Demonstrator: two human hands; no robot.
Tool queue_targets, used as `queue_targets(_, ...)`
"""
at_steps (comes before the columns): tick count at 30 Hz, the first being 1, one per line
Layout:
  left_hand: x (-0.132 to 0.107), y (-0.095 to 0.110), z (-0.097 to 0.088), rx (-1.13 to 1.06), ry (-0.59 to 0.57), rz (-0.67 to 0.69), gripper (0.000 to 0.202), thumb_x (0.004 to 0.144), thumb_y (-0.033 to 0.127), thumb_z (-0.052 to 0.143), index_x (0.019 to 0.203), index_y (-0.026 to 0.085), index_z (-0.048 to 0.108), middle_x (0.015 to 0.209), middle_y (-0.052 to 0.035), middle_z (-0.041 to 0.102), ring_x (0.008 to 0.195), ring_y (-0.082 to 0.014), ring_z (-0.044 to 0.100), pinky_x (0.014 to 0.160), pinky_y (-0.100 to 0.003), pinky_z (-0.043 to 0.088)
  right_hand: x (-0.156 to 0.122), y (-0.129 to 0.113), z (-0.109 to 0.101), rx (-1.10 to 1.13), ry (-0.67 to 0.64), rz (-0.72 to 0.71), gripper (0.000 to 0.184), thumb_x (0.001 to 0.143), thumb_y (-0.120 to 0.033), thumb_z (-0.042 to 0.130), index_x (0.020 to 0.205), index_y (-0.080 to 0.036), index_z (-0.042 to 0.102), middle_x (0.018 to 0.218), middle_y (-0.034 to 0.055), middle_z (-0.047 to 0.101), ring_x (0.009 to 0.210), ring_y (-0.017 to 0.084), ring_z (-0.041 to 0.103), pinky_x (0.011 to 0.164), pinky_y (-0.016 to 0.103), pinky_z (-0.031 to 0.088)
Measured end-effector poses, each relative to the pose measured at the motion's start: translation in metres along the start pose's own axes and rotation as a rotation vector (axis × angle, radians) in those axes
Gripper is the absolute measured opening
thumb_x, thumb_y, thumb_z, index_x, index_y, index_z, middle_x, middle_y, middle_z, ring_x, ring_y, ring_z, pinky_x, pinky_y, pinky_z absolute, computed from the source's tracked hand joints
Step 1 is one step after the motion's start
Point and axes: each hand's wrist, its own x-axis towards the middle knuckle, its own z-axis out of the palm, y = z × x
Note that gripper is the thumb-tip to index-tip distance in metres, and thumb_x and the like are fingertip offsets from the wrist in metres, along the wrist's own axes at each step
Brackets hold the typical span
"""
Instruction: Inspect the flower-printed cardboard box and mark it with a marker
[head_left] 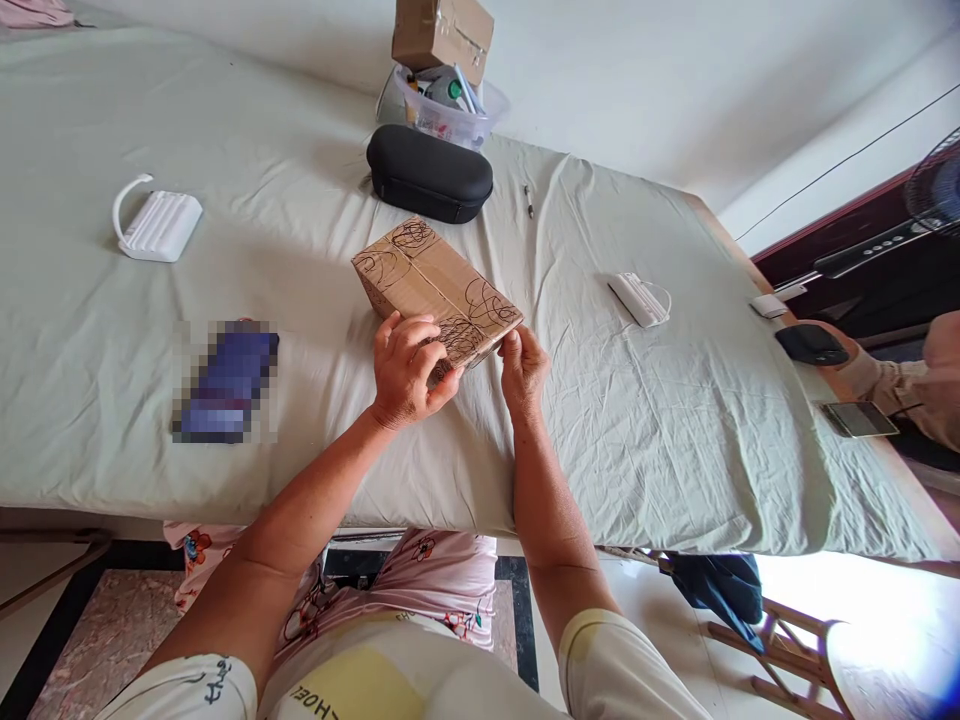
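A cardboard box (442, 275) with dark scribbled loops on its top and a seam along its length sits in front of me on the cloth-covered table. My left hand (409, 370) grips the box's near left edge, fingers curled over the top and thumb along the front side. At the near right corner, my right hand (523, 365) is closed in a pinch, thumb against the box's edge. Whether a flap lies between those fingers is hidden. Just behind the box lies a black zippered case (430, 172).
White power banks with cable loops lie left (161, 225) and right (640, 300). A pixelated phone-like object (229, 385) is at left. Behind stand a filled plastic basket (480, 125) and another carton (442, 35). Another person's arm (862, 372) rests by a phone (860, 419) at right.
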Motion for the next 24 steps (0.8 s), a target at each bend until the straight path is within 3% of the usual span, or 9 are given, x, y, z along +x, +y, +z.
queue_targets(6,0.004,-0.013,-0.003,-0.146,0.103,0.021,0.025,0.097,0.044,0.050,0.110,0.024,0.056,0.119,-0.0122,0.067,0.130,-0.0297,0.066,0.109,-0.048,0.052,-0.003,-0.003,-0.001,-0.090,0.105,-0.179,0.059,0.104,-0.072,0.049,0.096,-0.021,0.078,0.076,0.0027,0.064,0.072,0.017,0.060,0.071,0.034,0.052)
queue_targets(9,0.004,-0.019,-0.005,-0.181,0.169,0.048,0.031,0.098,0.047,0.054,0.117,0.024,0.061,0.116,-0.0109,0.068,0.121,-0.0304,0.067,0.106,-0.047,0.049,-0.002,-0.004,0.000,-0.070,0.142,-0.259,0.051,0.103,-0.068,0.057,0.100,-0.023,0.081,0.086,0.0053,0.068,0.084,0.020,0.066,0.080,0.039,0.057)
queue_targets(12,0.003,-0.024,-0.007,-0.218,0.230,0.031,0.034,0.097,0.052,0.062,0.117,0.024,0.066,0.114,-0.0106,0.067,0.111,-0.0292,0.065,0.102,-0.045,0.047,-0.003,-0.006,0.003,-0.023,0.083,-0.315,0.043,0.105,-0.061,0.057,0.108,-0.026,0.081,0.098,0.0073,0.072,0.096,0.022,0.070,0.089,0.043,0.059)
queue_targets(18,0.003,-0.030,-0.004,-0.153,0.262,-0.013,0.035,0.104,0.053,0.052,0.110,0.022,0.066,0.111,-0.0115,0.067,0.108,-0.0271,0.065,0.099,-0.043,0.051,-0.004,-0.003,0.004,-0.017,0.000,-0.305,0.042,0.106,-0.060,0.056,0.116,-0.027,0.080,0.103,0.0079,0.075,0.100,0.024,0.072,0.094,0.046,0.061)
queue_targets(24,0.000,-0.041,0.002,-0.152,0.204,-0.138,0.041,0.110,0.051,0.038,0.109,0.021,0.066,0.111,-0.0124,0.069,0.115,-0.0257,0.066,0.106,-0.042,0.052,0.003,0.027,0.007,-0.015,-0.025,-0.211,0.043,0.103,-0.061,0.061,0.121,-0.026,0.079,0.116,0.0102,0.076,0.109,0.025,0.072,0.098,0.047,0.062)
